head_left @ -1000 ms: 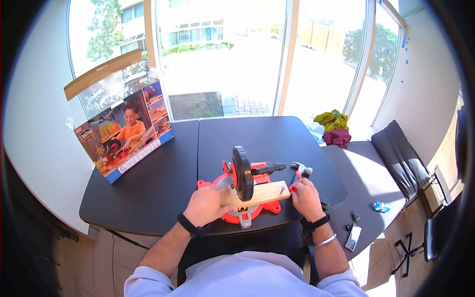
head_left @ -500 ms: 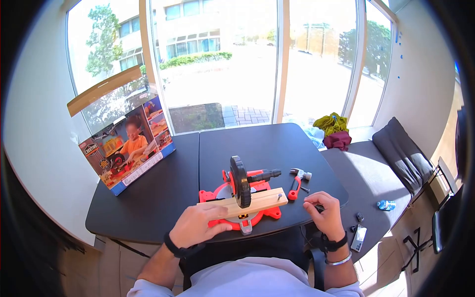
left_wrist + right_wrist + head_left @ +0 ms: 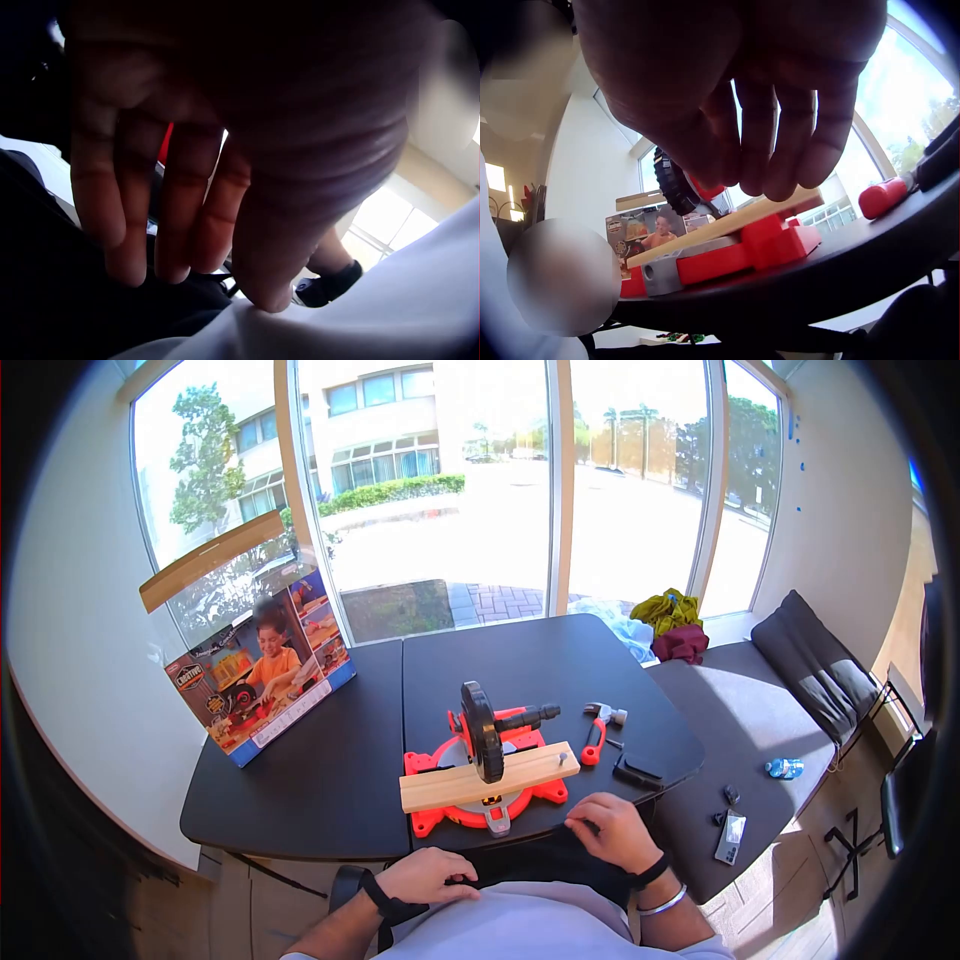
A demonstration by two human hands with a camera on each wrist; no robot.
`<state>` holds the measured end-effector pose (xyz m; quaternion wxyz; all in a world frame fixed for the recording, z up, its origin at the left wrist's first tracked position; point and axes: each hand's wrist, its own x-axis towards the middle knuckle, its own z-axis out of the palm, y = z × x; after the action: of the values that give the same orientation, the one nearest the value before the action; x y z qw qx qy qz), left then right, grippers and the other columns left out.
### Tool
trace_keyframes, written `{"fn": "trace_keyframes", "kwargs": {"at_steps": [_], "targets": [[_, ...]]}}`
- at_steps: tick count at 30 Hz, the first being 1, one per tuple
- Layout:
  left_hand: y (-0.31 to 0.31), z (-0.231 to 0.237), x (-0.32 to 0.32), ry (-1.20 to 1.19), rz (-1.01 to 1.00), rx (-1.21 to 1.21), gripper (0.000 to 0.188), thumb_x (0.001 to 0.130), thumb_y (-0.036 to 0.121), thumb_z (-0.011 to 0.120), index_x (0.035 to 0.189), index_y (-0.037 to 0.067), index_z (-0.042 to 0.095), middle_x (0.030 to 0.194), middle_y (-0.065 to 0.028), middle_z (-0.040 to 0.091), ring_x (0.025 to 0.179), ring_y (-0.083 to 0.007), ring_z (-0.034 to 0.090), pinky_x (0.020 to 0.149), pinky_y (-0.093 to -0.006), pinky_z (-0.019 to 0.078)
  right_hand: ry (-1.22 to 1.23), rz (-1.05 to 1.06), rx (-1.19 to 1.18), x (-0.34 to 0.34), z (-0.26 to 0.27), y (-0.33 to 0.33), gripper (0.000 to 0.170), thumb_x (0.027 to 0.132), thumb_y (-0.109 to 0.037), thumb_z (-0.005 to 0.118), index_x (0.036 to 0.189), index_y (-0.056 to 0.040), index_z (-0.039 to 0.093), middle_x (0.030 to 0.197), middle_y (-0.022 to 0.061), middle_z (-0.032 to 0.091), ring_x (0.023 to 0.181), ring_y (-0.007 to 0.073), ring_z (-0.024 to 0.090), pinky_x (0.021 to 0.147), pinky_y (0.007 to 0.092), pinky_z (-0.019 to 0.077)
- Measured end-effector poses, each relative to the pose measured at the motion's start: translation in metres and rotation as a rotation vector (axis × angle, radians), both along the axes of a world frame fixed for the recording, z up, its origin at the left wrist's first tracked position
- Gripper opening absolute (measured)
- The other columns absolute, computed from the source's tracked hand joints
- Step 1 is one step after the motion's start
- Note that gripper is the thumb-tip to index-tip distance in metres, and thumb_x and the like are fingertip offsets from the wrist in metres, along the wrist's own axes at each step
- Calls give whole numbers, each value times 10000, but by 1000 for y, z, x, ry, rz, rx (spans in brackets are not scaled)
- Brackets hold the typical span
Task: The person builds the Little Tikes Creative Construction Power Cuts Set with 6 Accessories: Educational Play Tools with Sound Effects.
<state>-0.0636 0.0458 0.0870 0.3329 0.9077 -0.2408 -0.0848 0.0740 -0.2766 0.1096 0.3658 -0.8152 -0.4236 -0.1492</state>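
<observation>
My left hand point(image 3: 428, 877) is off the table in front of my lap; in the left wrist view its fingers point(image 3: 176, 217) hang loosely bent with nothing in them. Just past the table's front edge hovers my right hand point(image 3: 612, 830), empty and relaxed, also seen large in the right wrist view point(image 3: 757, 112). A wooden board point(image 3: 440, 788) lies across the red toy miter saw point(image 3: 428, 822), under its black wheel-like disc point(image 3: 481, 732). One screw or nail point(image 3: 562, 758) stands upright near the board's right end. The claw hammer point(image 3: 594, 742) with a red handle lies right of the saw.
On the table's left point(image 3: 300, 800) stands a picture box point(image 3: 262, 670). Right of the hammer are a loose nail point(image 3: 615, 744) and a black case point(image 3: 638, 771). The bench point(image 3: 740, 705) holds clothes point(image 3: 668, 612), a cushion point(image 3: 815, 665), a bottle point(image 3: 784, 768) and a phone point(image 3: 731, 837).
My left hand has let go of the board and drawn back to my lap. After leaving the hammer, my right hand moved right, then back toward the front edge. The black case now shows on the table.
</observation>
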Motion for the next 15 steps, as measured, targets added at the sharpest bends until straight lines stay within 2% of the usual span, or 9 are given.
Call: {"fn": "trace_keyframes", "kwargs": {"at_steps": [4, 6, 10, 15], "targets": [[-1, -9, 7, 92, 4, 46, 415, 985, 439, 756, 1055, 30, 758, 945, -128, 757, 854, -283, 746, 757, -378, 584, -10, 63, -59, 2, -20, 7, 101, 877, -125, 806, 904, -59, 735, 925, 96, 720, 897, 310, 714, 792, 413, 598], [-5, -25, 11, 193, -34, 47, 414, 1009, 446, 721, 1055, 36, 757, 961, -145, 746, 883, -307, 737, 784, -401, 577, 5, 63, -80, 2, -25, 7, 101, 880, -127, 803, 907, -58, 734, 925, 100, 714, 902, 312, 711, 802, 419, 591], [-10, -52, 16, 145, -74, 8, 420, 1031, 456, 687, 1066, 42, 748, 979, -157, 723, 914, -322, 721, 810, -418, 565, 18, 64, -39, 6, -35, 10, 106, 879, -112, 817, 921, -59, 735, 913, 101, 696, 850, 317, 702, 761, 419, 584], [-9, -56, 21, 193, -87, 9, 447, 1035, 488, 677, 1081, 45, 728, 971, -142, 695, 914, -312, 700, 800, -412, 550, -20, 54, -40, 11, -45, 16, 113, 861, -116, 826, 917, -84, 733, 933, 105, 665, 856, 322, 683, 759, 422, 568]]}}
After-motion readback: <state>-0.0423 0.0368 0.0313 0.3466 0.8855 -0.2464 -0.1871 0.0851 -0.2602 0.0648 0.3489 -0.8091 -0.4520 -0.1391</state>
